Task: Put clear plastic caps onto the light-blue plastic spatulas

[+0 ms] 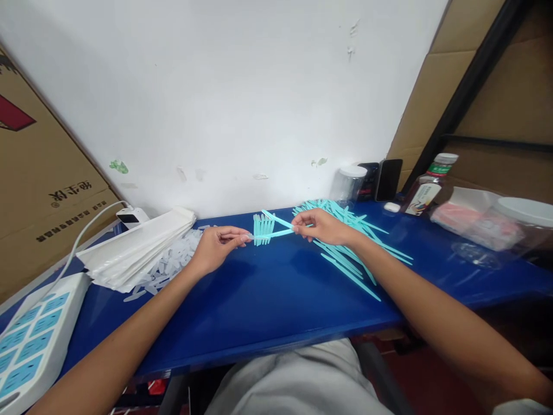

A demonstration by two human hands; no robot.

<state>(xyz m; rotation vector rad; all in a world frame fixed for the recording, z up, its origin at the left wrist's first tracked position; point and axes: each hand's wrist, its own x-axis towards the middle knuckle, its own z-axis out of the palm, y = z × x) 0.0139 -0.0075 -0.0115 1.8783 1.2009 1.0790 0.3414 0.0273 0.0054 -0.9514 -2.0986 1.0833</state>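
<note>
My right hand [317, 226] pinches the near ends of two slim teal plastic sticks [279, 220], which spread apart in a V toward the left. My left hand [222, 245] is closed on a small translucent cap [250, 237], held at the left tip of the lower stick. Whether the cap is fully on that tip I cannot tell. Just behind lies a neat row of several teal sticks [262, 229] with pale ends. A loose heap of teal sticks [345, 265] spreads under and beyond my right hand and forearm.
Left on the blue table [259, 300] lie a pile of translucent caps [173, 259], a stack of white sleeves [133, 253] and a power strip [38, 334]. At the right stand a clear jar [348, 187], phones [389, 180], a bottle [427, 187] and a lidded tub [525, 213].
</note>
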